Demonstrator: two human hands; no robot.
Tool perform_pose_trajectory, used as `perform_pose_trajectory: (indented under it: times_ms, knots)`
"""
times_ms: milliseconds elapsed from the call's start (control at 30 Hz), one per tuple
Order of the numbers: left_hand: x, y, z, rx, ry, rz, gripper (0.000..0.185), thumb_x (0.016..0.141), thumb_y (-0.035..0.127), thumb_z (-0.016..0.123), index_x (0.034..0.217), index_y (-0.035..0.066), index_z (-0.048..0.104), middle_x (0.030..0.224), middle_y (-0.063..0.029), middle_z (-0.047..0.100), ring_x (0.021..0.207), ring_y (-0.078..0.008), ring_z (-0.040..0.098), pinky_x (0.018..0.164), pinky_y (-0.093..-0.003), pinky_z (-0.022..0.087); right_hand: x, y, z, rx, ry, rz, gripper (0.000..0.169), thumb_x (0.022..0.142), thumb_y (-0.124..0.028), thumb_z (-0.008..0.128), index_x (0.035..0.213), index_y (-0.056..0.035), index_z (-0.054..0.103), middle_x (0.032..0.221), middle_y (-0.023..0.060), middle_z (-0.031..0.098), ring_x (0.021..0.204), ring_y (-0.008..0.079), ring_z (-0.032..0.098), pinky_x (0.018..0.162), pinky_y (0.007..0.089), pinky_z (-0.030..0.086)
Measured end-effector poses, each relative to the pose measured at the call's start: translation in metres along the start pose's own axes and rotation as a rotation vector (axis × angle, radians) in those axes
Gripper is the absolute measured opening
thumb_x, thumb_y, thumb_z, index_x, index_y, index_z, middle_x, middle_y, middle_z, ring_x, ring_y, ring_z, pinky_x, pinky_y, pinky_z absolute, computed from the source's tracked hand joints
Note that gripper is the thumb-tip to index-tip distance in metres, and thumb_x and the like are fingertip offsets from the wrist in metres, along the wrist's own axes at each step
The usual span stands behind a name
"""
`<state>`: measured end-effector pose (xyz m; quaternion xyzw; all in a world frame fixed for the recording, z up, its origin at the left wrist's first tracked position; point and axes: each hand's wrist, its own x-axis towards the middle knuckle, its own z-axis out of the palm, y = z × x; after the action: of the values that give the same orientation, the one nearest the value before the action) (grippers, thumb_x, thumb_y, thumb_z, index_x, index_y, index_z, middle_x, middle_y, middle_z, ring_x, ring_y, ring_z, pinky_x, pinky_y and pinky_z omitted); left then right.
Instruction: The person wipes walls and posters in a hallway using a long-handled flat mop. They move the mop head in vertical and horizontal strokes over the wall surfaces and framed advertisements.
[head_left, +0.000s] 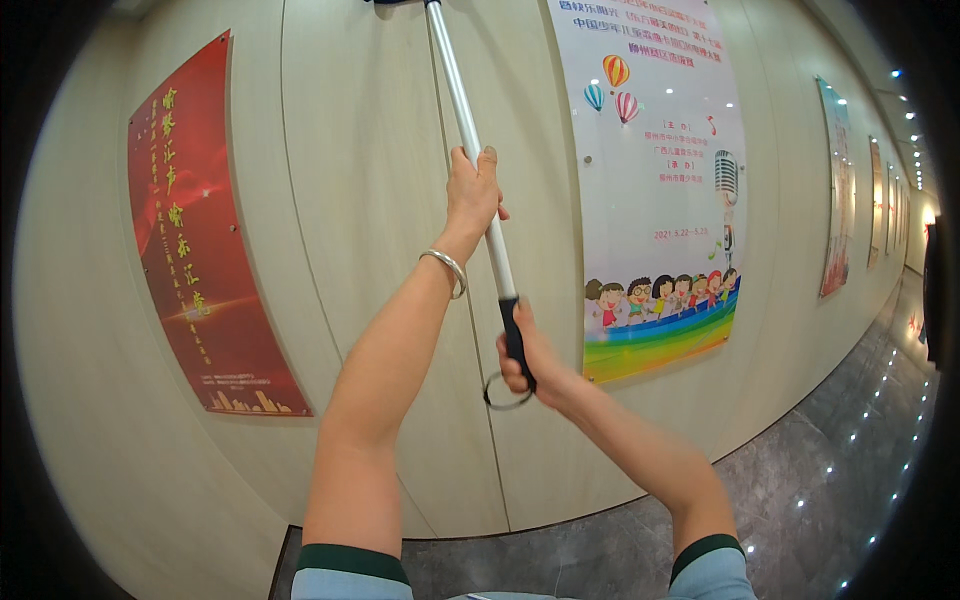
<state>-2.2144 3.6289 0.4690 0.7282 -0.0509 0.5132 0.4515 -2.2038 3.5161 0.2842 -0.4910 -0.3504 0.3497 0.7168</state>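
Note:
A long metal pole (459, 82) rises in front of the wall, leaning slightly left toward its top. My left hand (474, 191) wraps around its bare shaft, with a silver bangle (448, 271) on that wrist. Lower down, my right hand (536, 356) grips the black handle (514, 330) at the pole's bottom end. From the handle hangs a dark ring-shaped loop (504, 407). Only the edge of a dark head (397, 2) shows at the pole's top; the picture's upper rim cuts off the rest.
A pale panelled wall (360, 187) stands close ahead. On it hang a red poster (187, 217) at left and a white poster with cartoon children (652, 202) at right, both bearing writing. More posters (836, 187) line the corridor. The grey floor (810, 450) reflects ceiling lights.

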Motion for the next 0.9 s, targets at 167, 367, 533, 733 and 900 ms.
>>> perform_pose_trajectory:
  times_ms: [167,367,533,733,900]
  knots:
    - [-0.013,0.011,0.013,0.136,-0.010,0.000,0.032,0.097,0.032,0.040,0.103,0.001,0.032,0.064,-0.0099,0.051,0.041,-0.0217,0.055,0.040,-0.0362,0.048,-0.030,0.013,0.000,-0.012,0.124,-0.154,0.054,0.090,-0.061,0.048,0.074,-0.0096,0.045,0.050,-0.0024,0.036,0.038,0.0090,0.031,0.037,0.0259,0.021]
    - [-0.055,0.008,0.046,0.152,-0.047,-0.065,0.032,0.097,0.032,0.040,0.104,0.002,0.032,0.063,-0.0104,0.052,0.041,-0.0230,0.055,0.041,-0.0369,0.047,-0.124,0.092,-0.026,0.104,0.169,-0.045,0.050,0.094,-0.053,0.047,0.071,-0.0096,0.045,0.050,-0.0026,0.037,0.037,0.0082,0.030,0.036,0.0248,0.020]
    - [-0.110,-0.003,0.081,0.181,-0.084,-0.139,0.032,0.096,0.032,0.040,0.106,0.002,0.033,0.064,-0.0107,0.052,0.041,-0.0234,0.055,0.042,-0.0377,0.048,-0.211,0.157,-0.048,0.295,0.121,0.120,0.046,0.099,-0.047,0.040,0.073,-0.0091,0.045,0.053,-0.0017,0.036,0.042,0.0085,0.030,0.039,0.0237,0.023]
    - [-0.185,-0.021,0.092,0.174,-0.149,-0.256,0.030,0.094,0.030,0.041,0.106,0.002,0.036,0.069,-0.0138,0.057,0.045,-0.0254,0.058,0.050,-0.0410,0.049,-0.326,0.249,-0.057,0.487,-0.120,0.327,0.052,0.098,-0.055,0.031,0.079,-0.0086,0.045,0.059,0.0013,0.039,0.046,0.0113,0.035,0.045,0.0270,0.031]
    - [-0.266,-0.070,0.096,0.194,-0.166,-0.321,0.030,0.093,0.030,0.043,0.105,0.003,0.038,0.071,-0.0148,0.058,0.056,-0.0276,0.061,0.056,-0.0427,0.049,-0.418,0.297,-0.069,0.455,0.070,0.509,0.055,0.098,-0.056,0.031,0.076,-0.0079,0.045,0.060,0.0023,0.041,0.046,0.0119,0.035,0.043,0.0265,0.029]
